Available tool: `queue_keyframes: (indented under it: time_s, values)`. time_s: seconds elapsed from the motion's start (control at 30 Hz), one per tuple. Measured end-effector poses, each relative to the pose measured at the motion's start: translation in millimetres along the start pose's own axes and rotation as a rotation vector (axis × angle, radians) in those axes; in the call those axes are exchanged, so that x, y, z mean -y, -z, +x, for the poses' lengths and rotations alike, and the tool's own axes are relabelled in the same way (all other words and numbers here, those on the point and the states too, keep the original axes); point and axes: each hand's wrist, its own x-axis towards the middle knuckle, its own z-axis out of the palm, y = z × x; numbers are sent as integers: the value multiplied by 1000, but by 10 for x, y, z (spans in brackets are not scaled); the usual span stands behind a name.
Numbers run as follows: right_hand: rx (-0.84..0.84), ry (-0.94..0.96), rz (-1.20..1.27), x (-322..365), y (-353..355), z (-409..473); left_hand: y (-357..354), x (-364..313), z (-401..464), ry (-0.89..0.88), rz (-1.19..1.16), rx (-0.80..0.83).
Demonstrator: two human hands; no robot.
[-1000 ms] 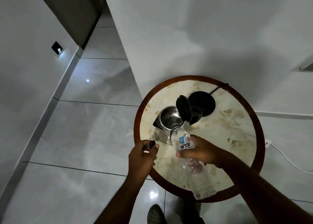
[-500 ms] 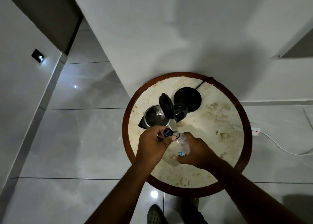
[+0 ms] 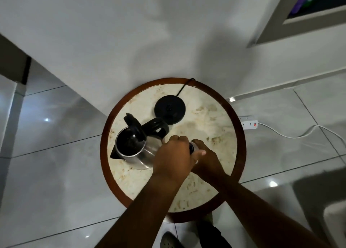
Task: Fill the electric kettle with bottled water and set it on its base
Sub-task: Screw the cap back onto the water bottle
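A steel electric kettle [image 3: 133, 152] stands on the round marble table [image 3: 209, 120], its black lid flipped open and its black handle pointing toward the black round base [image 3: 170, 109] behind it. The base sits apart from the kettle, with its cord running off the table's far edge. To the right of the kettle, my left hand [image 3: 173, 157] is closed over the dark cap [image 3: 191, 147] on top of the water bottle. My right hand [image 3: 206, 160] grips the bottle just below. The bottle's body is almost wholly hidden by both hands.
The table has a dark wooden rim [image 3: 104, 154] and stands against a white wall. A white power strip [image 3: 250, 124] with a red light lies on the glossy tiled floor to the right, its cable trailing away. My shoe [image 3: 168, 240] shows below the table.
The bottle went from tipped over the kettle's mouth to upright beside it. My left hand brought the cap onto the bottle's top and now covers it. The view has shifted left.
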Motion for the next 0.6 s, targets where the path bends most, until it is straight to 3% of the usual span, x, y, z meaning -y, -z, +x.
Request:
queue_keyframes:
  time_s: [0.1,0.27,0.47,0.53,0.6]
  values:
    - [-30,6,57,-49,-14,-50,7,-67,34,-70,149,41]
    - [-79,-31,109,-100,-32,-108,71,-85,81,-376,273,203]
    - [-142,36,58,-15,-16,-61,139,-70,129,-215,284,186]
    - [-154,42,71,-14,-21,-70,123,-92,137,-238,290,222]
    - [-147,-4,93,-62,-25,-94,123,-96,146,-367,346,270]
